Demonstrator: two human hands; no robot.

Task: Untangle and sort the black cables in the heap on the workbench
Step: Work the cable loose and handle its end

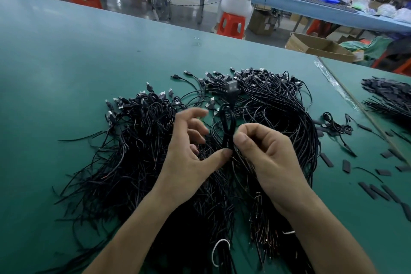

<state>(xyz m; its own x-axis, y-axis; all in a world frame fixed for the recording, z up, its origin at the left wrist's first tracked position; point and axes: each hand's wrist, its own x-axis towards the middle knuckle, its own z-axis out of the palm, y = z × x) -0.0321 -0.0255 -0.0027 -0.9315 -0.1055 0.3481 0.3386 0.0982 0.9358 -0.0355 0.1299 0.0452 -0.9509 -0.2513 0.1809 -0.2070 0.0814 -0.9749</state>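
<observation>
- Head view: right hand [264,151] pinches a folded black cable [228,127], plug end up, above the heap [133,151].
- Left hand [189,149]: fingers spread loose, thumb tip touching the cable.
- Heap: thin, glossy, tangled strands sprawled on the green workbench [66,62].

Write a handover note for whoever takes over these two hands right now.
Right hand: pinches one folded cable, plug end up, above the heap.
Left hand: fingers spread, thumb tip touching the cable's lower end, gripping nothing.
The heap is tangled, spread on the green workbench.
Done: a separate bundle lies far right; whether sorted, cannot tell.
Left: free this cable, set it aside, then work through nearly the whole heap.
</observation>
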